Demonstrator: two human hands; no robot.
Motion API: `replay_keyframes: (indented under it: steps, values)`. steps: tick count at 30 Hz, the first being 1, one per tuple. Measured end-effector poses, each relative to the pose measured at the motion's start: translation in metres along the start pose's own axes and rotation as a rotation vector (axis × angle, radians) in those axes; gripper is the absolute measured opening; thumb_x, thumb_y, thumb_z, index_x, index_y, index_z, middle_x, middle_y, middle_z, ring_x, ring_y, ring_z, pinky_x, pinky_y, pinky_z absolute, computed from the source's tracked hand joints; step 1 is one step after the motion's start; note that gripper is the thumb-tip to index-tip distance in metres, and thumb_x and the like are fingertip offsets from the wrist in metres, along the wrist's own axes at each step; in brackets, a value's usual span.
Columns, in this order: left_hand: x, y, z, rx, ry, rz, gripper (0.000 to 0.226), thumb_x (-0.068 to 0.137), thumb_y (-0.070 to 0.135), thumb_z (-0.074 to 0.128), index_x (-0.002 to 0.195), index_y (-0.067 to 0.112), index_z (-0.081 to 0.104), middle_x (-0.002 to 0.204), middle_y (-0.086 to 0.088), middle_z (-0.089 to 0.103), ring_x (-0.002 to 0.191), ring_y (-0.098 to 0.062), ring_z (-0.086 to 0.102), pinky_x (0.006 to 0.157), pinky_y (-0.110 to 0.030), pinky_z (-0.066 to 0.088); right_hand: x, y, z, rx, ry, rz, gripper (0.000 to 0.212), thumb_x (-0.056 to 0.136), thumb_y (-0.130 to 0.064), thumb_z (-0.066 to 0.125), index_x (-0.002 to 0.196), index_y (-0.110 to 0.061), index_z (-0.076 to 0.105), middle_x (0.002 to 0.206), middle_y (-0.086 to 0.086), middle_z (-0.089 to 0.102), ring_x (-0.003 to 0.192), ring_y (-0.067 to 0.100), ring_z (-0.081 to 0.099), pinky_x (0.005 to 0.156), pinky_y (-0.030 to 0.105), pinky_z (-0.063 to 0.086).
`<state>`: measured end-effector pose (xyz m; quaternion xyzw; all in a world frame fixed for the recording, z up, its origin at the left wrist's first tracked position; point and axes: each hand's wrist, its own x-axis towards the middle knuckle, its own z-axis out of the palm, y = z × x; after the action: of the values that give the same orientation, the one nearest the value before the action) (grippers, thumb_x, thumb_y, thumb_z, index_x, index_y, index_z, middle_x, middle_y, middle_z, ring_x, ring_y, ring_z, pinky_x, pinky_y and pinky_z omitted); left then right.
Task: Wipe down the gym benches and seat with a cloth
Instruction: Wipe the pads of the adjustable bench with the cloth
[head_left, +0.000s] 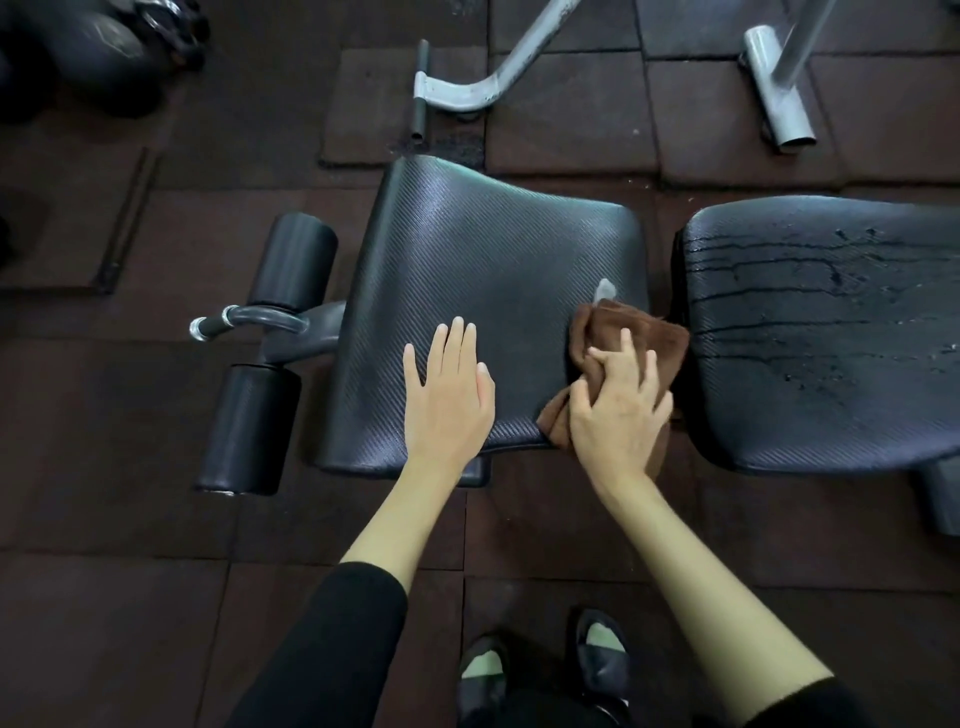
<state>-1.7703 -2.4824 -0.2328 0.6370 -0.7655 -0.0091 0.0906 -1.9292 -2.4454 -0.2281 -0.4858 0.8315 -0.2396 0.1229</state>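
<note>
Brown cloth (644, 338) gripped in right hand (618, 410) at right edge of seat (483, 249). Left hand (449, 400) lies flat, empty, on its near edge. Bench (831, 322) probably not yet wiped.

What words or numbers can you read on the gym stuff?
No words or numbers can be read in this picture.
Dark round weight, top left: a faint mark, too blurred to read.
Seat pad, cracked bench pad and brown cloth: no writing shows.
</note>
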Motion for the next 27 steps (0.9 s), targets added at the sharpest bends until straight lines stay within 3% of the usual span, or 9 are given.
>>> replay_keyframes:
  steps: [4, 8, 10, 13, 15, 17, 22, 24, 27]
  values:
    - [-0.001, 0.000, 0.000, -0.006, 0.017, 0.001, 0.051, 0.096, 0.027, 0.027, 0.142, 0.009, 0.041, 0.148, -0.006, 0.040, 0.138, -0.021, 0.034, 0.112, -0.051, 0.024, -0.022, -0.011, 0.010, -0.127, -0.129, -0.372, 0.039, 0.079, -0.039, 0.044, 0.115, -0.028, 0.058, 0.150, -0.003, 0.039, 0.139, 0.030, 0.032, 0.104, 0.054, 0.026]
    - [-0.001, -0.001, 0.000, 0.007, 0.014, -0.005, 0.051, 0.096, 0.027, 0.025, 0.141, 0.009, 0.041, 0.148, -0.006, 0.040, 0.138, -0.020, 0.034, 0.112, -0.049, 0.023, 0.010, 0.021, -0.004, -0.195, -0.262, -0.689, 0.042, 0.079, -0.042, 0.045, 0.118, -0.031, 0.056, 0.150, -0.008, 0.038, 0.140, 0.025, 0.031, 0.104, 0.052, 0.029]
    - [-0.001, -0.001, 0.000, 0.016, 0.014, 0.000, 0.051, 0.096, 0.027, 0.026, 0.142, 0.010, 0.041, 0.149, -0.006, 0.039, 0.138, -0.020, 0.034, 0.113, -0.049, 0.024, 0.033, 0.038, -0.013, -0.198, -0.277, -0.619, 0.045, 0.077, -0.043, 0.044, 0.121, -0.035, 0.052, 0.151, -0.011, 0.035, 0.142, 0.023, 0.027, 0.105, 0.052, 0.030]
    - [-0.001, 0.000, 0.000, 0.014, 0.010, 0.012, 0.051, 0.097, 0.028, 0.026, 0.143, 0.010, 0.038, 0.150, -0.005, 0.038, 0.139, -0.020, 0.033, 0.113, -0.049, 0.024, 0.048, 0.039, -0.016, -0.048, -0.203, -0.266, 0.051, 0.081, -0.038, 0.048, 0.132, -0.040, 0.042, 0.154, -0.014, 0.027, 0.144, 0.022, 0.019, 0.105, 0.053, 0.028]
    - [-0.001, 0.001, 0.000, 0.015, 0.014, 0.006, 0.051, 0.097, 0.028, 0.026, 0.144, 0.010, 0.038, 0.150, -0.005, 0.037, 0.140, -0.020, 0.032, 0.113, -0.049, 0.023, 0.042, 0.031, -0.013, -0.035, -0.168, -0.149, 0.057, 0.085, -0.033, 0.052, 0.139, -0.039, 0.036, 0.156, -0.013, 0.023, 0.144, 0.025, 0.017, 0.106, 0.055, 0.026]
    - [-0.001, 0.001, -0.001, 0.024, 0.017, -0.002, 0.051, 0.097, 0.028, 0.027, 0.144, 0.010, 0.038, 0.150, -0.005, 0.037, 0.140, -0.020, 0.032, 0.114, -0.049, 0.023, 0.030, 0.027, -0.012, -0.101, -0.183, -0.216, 0.059, 0.085, -0.036, 0.049, 0.142, -0.038, 0.034, 0.157, -0.010, 0.021, 0.144, 0.026, 0.017, 0.107, 0.056, 0.023]
    - [0.004, 0.003, 0.000, 0.007, 0.031, -0.054, 0.052, 0.095, 0.029, 0.029, 0.142, 0.010, 0.041, 0.149, -0.006, 0.039, 0.139, -0.022, 0.034, 0.112, -0.053, 0.022, 0.029, 0.042, -0.017, -0.201, -0.341, -0.615, 0.059, 0.084, -0.045, 0.038, 0.142, -0.038, 0.035, 0.155, -0.011, 0.025, 0.145, 0.023, 0.019, 0.106, 0.053, 0.026]
    - [0.010, 0.009, -0.002, -0.006, 0.048, -0.080, 0.053, 0.094, 0.029, 0.031, 0.142, 0.010, 0.041, 0.149, -0.006, 0.039, 0.138, -0.022, 0.034, 0.111, -0.055, 0.020, 0.052, 0.040, -0.017, -0.186, -0.356, -0.612, 0.059, 0.083, -0.044, 0.036, 0.141, -0.039, 0.037, 0.155, -0.012, 0.026, 0.145, 0.022, 0.019, 0.106, 0.051, 0.026]
    - [0.025, 0.023, -0.001, -0.023, 0.047, -0.050, 0.053, 0.093, 0.030, 0.033, 0.141, 0.010, 0.043, 0.148, -0.006, 0.041, 0.137, -0.022, 0.036, 0.110, -0.055, 0.024, 0.104, 0.022, -0.008, -0.103, -0.320, -0.441, 0.056, 0.086, -0.038, 0.043, 0.142, -0.038, 0.036, 0.156, -0.012, 0.022, 0.145, 0.024, 0.016, 0.108, 0.055, 0.022]
